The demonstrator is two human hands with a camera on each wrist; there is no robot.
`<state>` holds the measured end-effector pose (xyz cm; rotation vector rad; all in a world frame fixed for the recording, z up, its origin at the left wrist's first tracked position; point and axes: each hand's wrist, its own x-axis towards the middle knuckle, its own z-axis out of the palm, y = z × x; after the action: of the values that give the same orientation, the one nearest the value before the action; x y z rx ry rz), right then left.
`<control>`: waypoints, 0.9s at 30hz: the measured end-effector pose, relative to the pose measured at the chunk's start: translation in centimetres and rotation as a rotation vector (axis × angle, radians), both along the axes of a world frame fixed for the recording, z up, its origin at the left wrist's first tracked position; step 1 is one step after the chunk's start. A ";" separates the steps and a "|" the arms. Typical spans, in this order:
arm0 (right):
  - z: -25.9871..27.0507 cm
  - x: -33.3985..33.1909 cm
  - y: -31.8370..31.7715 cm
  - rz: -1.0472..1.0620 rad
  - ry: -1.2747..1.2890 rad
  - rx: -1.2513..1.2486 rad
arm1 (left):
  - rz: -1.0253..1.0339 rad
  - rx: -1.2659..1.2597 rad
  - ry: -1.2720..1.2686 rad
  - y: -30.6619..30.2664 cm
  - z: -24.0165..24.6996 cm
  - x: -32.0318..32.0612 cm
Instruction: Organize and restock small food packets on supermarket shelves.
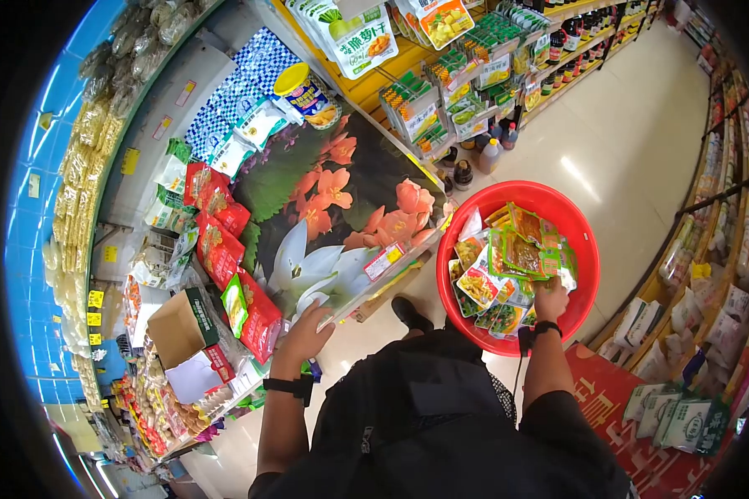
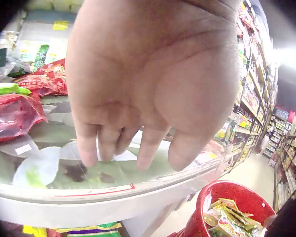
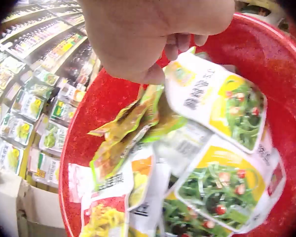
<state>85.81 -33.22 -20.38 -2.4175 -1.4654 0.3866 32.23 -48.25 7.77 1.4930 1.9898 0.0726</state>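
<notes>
In the head view my right hand (image 1: 551, 299) reaches into a red tub (image 1: 587, 241) full of food packets. Its curled fingers pinch the near end of several green-edged packets (image 1: 520, 249) with brownish contents. From the right wrist, these green-edged packets (image 3: 143, 118) stand on edge below the thumb, and a white packet (image 3: 222, 98) picturing green strips lies beside the fingers. The fingertips are partly hidden behind it. My left hand (image 1: 306, 337), holding nothing, is at the front edge of the flower-printed display table (image 1: 275, 224). The left wrist view shows its palm (image 2: 153, 74) with fingers extended.
Red bags (image 1: 220, 241) and an open cardboard box (image 1: 183, 328) line the table's left side. A yellow-lidded tub (image 1: 308, 96) stands at its far end. Racks of packets (image 1: 458, 91) stand ahead, bottles (image 1: 488, 156) on the floor, and long shelves (image 1: 716, 249) to the right.
</notes>
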 end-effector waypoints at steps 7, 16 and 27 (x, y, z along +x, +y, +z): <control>-2.2 -5.4 6.2 -0.411 1.295 -0.187 | 0.114 0.032 0.006 -2.2 2.2 0.2; -4.7 -5.2 5.1 -0.572 1.797 0.039 | 0.347 0.024 -0.118 -6.7 1.6 -0.8; -4.9 -2.2 6.8 -0.500 1.556 -0.055 | 0.261 -0.004 -0.138 -4.6 1.2 -1.0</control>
<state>83.58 -26.44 -25.32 -1.4695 -0.1419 1.6099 31.21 -52.81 9.01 1.1847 2.0582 0.2741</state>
